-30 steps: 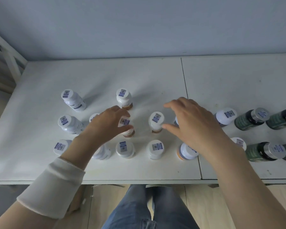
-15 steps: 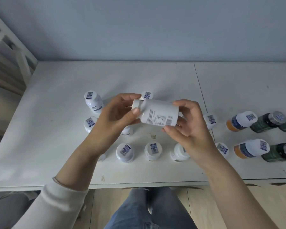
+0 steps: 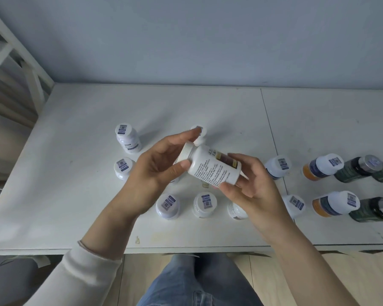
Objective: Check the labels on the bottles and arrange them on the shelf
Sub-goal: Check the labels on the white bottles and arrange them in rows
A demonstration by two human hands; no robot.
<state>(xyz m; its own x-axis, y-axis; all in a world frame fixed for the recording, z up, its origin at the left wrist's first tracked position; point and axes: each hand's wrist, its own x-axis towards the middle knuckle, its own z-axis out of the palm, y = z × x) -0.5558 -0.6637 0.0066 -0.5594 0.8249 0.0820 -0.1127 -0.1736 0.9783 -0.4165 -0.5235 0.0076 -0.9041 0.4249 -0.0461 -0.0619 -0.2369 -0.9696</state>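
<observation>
At the far left edge, a white shelf frame [image 3: 13, 69] stands beside the white table [image 3: 75, 195]. On the left part of the table, two white bottles stand upright, one with a label sticker on its cap [image 3: 127, 138] and a second bottle [image 3: 123, 167] nearer the front edge. The left hand [image 3: 155, 173] is raised above the table; its thumb and fingers grasp the cap end of the held white bottle [image 3: 212, 166]. This bottle lies on its side in the air between both hands, with printed label text facing the camera. Behind it, another white cap [image 3: 199, 131] shows partly past the left fingertips. Below the hands, two upright bottles [image 3: 167, 205] and [image 3: 205, 204] stand near the front edge. The right hand [image 3: 252, 191] grasps the base end of the held bottle with thumb and fingers closed on it. Farther right stand a white-capped bottle [image 3: 278, 166], two orange bottles with white caps [image 3: 321, 166] and [image 3: 333, 203], and dark green bottles with silver caps [image 3: 358, 167].
</observation>
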